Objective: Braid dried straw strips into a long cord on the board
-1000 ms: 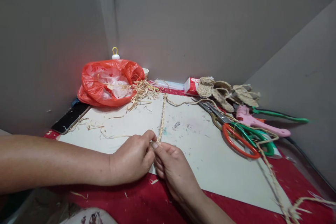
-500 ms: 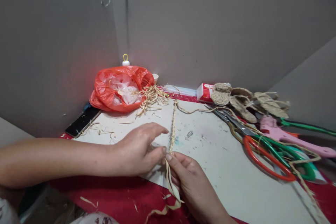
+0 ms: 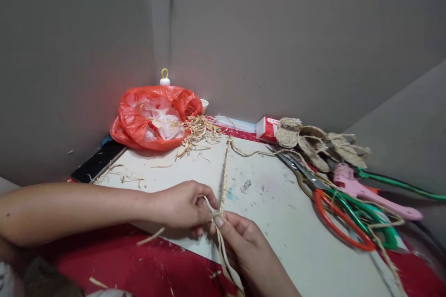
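A thin braid of pale straw (image 3: 225,174) runs from the back of the white board (image 3: 278,222) toward me. Both hands meet at its near end. My left hand (image 3: 184,206) is closed, pinching one loose straw strand that loops up beside the braid. My right hand (image 3: 240,236) pinches the braid's end between thumb and forefinger, and loose strands (image 3: 226,260) trail down from it over the red cloth (image 3: 139,264).
A red plastic bag (image 3: 153,118) with straw spilling out lies at the back left, a black phone (image 3: 97,162) beside it. On the right lie red-handled scissors (image 3: 341,222), green-handled scissors (image 3: 369,218), a pink glue gun (image 3: 369,185), woven straw pieces (image 3: 320,141) and a small red box (image 3: 266,129).
My left hand, spread open half a second ago, has closed on a strand. The loose strands now hang below my right hand.
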`<control>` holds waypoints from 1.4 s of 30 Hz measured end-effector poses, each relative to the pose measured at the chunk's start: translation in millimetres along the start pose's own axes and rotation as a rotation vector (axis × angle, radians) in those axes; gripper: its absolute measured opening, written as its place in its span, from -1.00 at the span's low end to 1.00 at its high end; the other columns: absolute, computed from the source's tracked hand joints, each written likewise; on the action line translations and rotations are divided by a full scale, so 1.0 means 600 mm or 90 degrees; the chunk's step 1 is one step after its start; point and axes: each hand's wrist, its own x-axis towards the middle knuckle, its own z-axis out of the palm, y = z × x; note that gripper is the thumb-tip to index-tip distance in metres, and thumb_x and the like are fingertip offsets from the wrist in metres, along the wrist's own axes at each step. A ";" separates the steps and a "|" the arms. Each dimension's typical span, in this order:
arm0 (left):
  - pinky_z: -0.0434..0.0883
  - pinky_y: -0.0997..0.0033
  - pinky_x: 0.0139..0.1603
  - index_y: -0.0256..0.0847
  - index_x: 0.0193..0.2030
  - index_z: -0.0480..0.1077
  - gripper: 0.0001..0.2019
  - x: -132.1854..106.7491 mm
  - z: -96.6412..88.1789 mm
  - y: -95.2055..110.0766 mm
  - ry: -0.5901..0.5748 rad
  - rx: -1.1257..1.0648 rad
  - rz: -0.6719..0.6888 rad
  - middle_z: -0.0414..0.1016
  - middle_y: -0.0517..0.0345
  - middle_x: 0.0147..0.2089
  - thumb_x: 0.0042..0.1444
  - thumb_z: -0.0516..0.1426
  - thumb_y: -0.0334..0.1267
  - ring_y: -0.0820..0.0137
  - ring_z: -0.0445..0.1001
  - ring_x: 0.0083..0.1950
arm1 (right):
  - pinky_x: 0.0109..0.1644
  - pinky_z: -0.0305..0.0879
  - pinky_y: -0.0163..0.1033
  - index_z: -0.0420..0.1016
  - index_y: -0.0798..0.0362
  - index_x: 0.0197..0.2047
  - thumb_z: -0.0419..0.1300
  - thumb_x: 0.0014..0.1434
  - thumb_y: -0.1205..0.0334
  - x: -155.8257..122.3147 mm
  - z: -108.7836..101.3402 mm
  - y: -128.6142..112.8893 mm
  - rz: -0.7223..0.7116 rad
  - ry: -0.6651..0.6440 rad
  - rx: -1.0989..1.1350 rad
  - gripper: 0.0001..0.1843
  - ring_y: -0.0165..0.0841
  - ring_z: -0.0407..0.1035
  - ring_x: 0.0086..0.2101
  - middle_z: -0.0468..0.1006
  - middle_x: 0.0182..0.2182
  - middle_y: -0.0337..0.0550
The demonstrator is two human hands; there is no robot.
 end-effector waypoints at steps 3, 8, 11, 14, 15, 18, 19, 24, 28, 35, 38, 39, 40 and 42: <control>0.29 0.51 -0.56 -0.24 -0.28 0.26 -0.85 -0.001 -0.015 0.004 -0.026 -0.016 -0.032 0.31 0.29 -0.54 0.03 0.09 -0.24 0.54 0.25 -0.63 | -0.53 0.05 -0.40 0.35 0.10 -0.48 0.17 0.15 -0.03 -0.003 -0.001 -0.002 0.014 0.009 -0.023 -0.63 -0.52 0.06 -0.64 0.24 -0.66 -0.34; 0.32 0.50 -0.36 -0.30 -0.11 0.34 -0.76 -0.008 -0.034 0.031 0.066 0.221 0.073 0.41 0.16 -0.37 0.09 0.05 -0.28 0.47 0.35 -0.39 | -0.62 -0.09 -0.41 0.33 0.08 -0.44 0.12 0.18 -0.07 -0.003 -0.011 0.005 0.058 0.042 -0.080 -0.62 -0.56 -0.09 -0.71 0.11 -0.72 -0.43; 0.31 0.49 -0.31 -0.31 -0.02 0.32 -0.64 -0.008 -0.025 0.042 0.078 0.297 0.101 0.46 0.08 -0.24 -0.01 0.10 -0.32 0.40 0.40 -0.28 | -0.60 -0.03 -0.41 0.34 0.09 -0.44 0.12 0.17 -0.08 -0.002 -0.012 0.007 0.042 0.040 -0.095 -0.61 -0.53 0.02 -0.66 0.22 -0.66 -0.35; 0.22 0.53 -0.50 -0.27 -0.23 0.35 -0.78 0.002 -0.005 0.032 -0.051 0.271 0.016 0.43 0.19 -0.42 -0.08 0.08 -0.37 0.46 0.33 -0.47 | -0.52 0.09 -0.39 0.37 0.09 -0.41 0.06 0.21 -0.09 -0.003 -0.008 0.004 0.025 0.034 -0.114 -0.60 -0.47 0.14 -0.56 0.34 -0.54 -0.23; 0.18 0.52 -0.54 -0.25 -0.31 0.33 -0.85 0.007 0.001 0.025 -0.088 0.244 -0.027 0.39 0.23 -0.49 -0.07 0.04 -0.37 0.48 0.28 -0.54 | -0.48 0.12 -0.37 0.37 0.09 -0.41 0.04 0.22 -0.09 -0.004 -0.006 0.004 0.021 0.032 -0.127 -0.59 -0.45 0.16 -0.54 0.35 -0.52 -0.22; 0.16 0.51 -0.54 -0.23 -0.48 0.25 -0.90 0.022 0.012 0.002 -0.086 0.147 -0.066 0.26 0.28 -0.59 -0.05 -0.06 -0.38 0.52 0.17 -0.59 | -0.43 0.13 -0.36 0.33 0.09 -0.45 0.04 0.23 -0.05 -0.003 -0.004 0.002 0.008 0.048 -0.174 -0.60 -0.44 0.14 -0.52 0.27 -0.56 -0.26; 0.18 0.50 -0.50 -0.23 -0.51 0.23 -0.90 0.024 0.013 -0.005 -0.058 0.127 -0.040 0.24 0.28 -0.59 -0.06 -0.07 -0.38 0.52 0.18 -0.56 | -0.44 0.11 -0.37 0.31 0.08 -0.47 0.05 0.22 -0.04 -0.003 -0.004 0.003 0.010 0.052 -0.180 -0.61 -0.45 0.12 -0.52 0.25 -0.57 -0.28; 0.25 0.50 -0.32 -0.24 -0.49 0.24 -0.88 0.020 0.012 -0.025 0.023 0.100 0.046 0.29 0.26 -0.51 -0.04 -0.08 -0.38 0.49 0.27 -0.42 | -0.50 0.04 -0.40 0.27 0.07 -0.44 0.05 0.21 -0.08 0.000 -0.008 0.007 0.073 0.023 -0.127 -0.61 -0.49 0.07 -0.56 0.24 -0.58 -0.31; 0.24 0.51 -0.34 -0.24 -0.46 0.24 -0.89 0.013 0.012 -0.026 0.027 0.082 0.051 0.31 0.26 -0.48 0.00 -0.07 -0.32 0.49 0.26 -0.40 | -0.57 -0.03 -0.41 0.25 0.06 -0.44 0.10 0.17 -0.12 0.001 -0.008 0.007 0.102 -0.002 -0.048 -0.59 -0.52 0.01 -0.63 0.20 -0.63 -0.37; 0.10 0.55 -0.49 -0.24 -0.49 0.22 -0.89 0.006 0.001 -0.015 -0.007 0.194 0.088 0.15 0.32 -0.56 0.02 -0.04 -0.35 0.55 0.12 -0.51 | -0.67 -0.21 -0.44 0.18 0.03 -0.47 0.14 0.15 -0.07 0.000 -0.002 0.006 0.146 -0.008 0.050 -0.62 -0.59 -0.17 -0.74 0.04 -0.74 -0.51; 0.11 0.55 -0.47 -0.28 -0.45 0.31 -0.82 0.011 -0.008 -0.016 -0.071 0.129 0.066 0.20 0.29 -0.54 0.09 -0.03 -0.29 0.54 0.13 -0.49 | -0.70 -0.11 -0.45 0.21 0.03 -0.46 0.09 0.18 -0.09 -0.001 -0.003 0.009 0.133 0.002 0.008 -0.62 -0.58 -0.09 -0.76 0.08 -0.75 -0.50; 0.13 0.55 -0.46 -0.29 -0.44 0.32 -0.79 0.014 -0.011 -0.017 -0.093 0.090 0.060 0.22 0.27 -0.53 0.12 -0.02 -0.25 0.54 0.15 -0.48 | -0.71 -0.08 -0.45 0.21 0.03 -0.45 0.08 0.19 -0.09 -0.001 -0.004 0.009 0.131 0.004 -0.001 -0.62 -0.58 -0.09 -0.76 0.08 -0.76 -0.50; 0.13 0.55 -0.46 -0.29 -0.44 0.32 -0.76 0.017 -0.013 -0.018 -0.113 0.049 0.054 0.23 0.26 -0.53 0.15 -0.01 -0.21 0.55 0.15 -0.49 | -0.72 -0.07 -0.45 0.22 0.02 -0.45 0.07 0.20 -0.10 -0.001 -0.004 0.009 0.131 0.004 -0.006 -0.62 -0.58 -0.10 -0.77 0.08 -0.76 -0.50; 0.09 0.55 -0.51 -0.30 -0.47 0.30 -0.70 0.022 -0.018 -0.019 -0.148 -0.021 0.035 0.19 0.29 -0.58 0.17 0.02 -0.12 0.57 0.10 -0.54 | -0.72 -0.08 -0.46 0.23 0.03 -0.44 0.06 0.21 -0.09 -0.002 -0.005 0.007 0.131 0.002 -0.005 -0.63 -0.59 -0.12 -0.77 0.08 -0.76 -0.50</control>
